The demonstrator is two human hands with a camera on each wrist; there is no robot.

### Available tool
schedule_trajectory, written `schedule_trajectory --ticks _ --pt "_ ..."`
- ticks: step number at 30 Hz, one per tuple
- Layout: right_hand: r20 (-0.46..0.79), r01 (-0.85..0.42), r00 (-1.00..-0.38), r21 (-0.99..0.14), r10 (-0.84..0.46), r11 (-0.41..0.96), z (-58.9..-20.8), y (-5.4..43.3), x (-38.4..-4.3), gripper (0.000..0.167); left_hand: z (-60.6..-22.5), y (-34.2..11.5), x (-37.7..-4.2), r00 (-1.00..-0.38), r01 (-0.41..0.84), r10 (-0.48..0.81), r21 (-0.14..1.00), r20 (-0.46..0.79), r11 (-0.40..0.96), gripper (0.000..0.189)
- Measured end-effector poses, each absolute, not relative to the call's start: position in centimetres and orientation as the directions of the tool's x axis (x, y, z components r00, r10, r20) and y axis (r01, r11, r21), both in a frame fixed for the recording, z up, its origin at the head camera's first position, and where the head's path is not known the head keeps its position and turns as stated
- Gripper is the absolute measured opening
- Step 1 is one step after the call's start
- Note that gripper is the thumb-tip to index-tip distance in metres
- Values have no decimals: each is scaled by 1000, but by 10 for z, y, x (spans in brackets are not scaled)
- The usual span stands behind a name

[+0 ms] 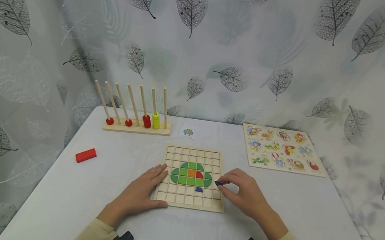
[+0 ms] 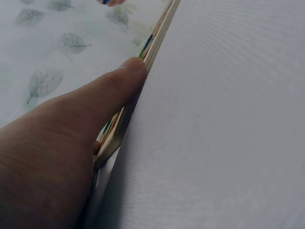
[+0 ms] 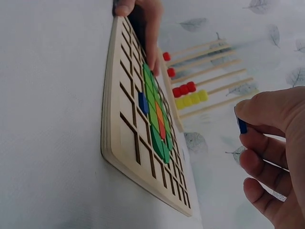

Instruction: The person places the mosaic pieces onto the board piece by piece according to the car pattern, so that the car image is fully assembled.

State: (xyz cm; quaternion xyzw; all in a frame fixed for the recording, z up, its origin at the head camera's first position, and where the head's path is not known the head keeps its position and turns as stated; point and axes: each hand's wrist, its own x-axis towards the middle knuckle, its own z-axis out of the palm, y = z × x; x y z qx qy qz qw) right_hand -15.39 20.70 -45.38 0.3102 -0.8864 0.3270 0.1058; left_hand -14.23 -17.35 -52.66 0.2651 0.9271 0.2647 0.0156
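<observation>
A wooden grid board [image 1: 178, 200] lies on the table with green, orange and red pieces forming a rounded shape in its middle. One blue piece [image 1: 199, 190] sits in a cell just below that shape. My left hand [image 1: 142, 189] rests at the board's left front corner, fingers along the left side and thumb [image 2: 129, 69] against the front edge. Between thumb and forefinger, my right hand [image 1: 244, 190] pinches a small dark blue piece [image 3: 241, 124] off the board's right edge. The other fingers of that hand are loosely bent.
A peg counting frame [image 1: 136, 129] with red and yellow beads stands at the back left. Behind the board lies a small pattern card [image 1: 188, 131]. An insect puzzle board [image 1: 281, 148] lies at the back right, and a red block [image 1: 86, 155] at the left.
</observation>
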Motion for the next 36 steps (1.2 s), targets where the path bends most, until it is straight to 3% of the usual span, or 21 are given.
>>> schedule_trajectory --ticks 22,36 --pt "378 -629 -775 -540 -507 559 -468 178 -149 22 -524 -173 -142 -862 477 496 506 108 719 109" --pt "442 -685 -729 -464 -523 561 -489 165 -150 19 -526 -173 -142 -859 484 497 510 122 711 110"
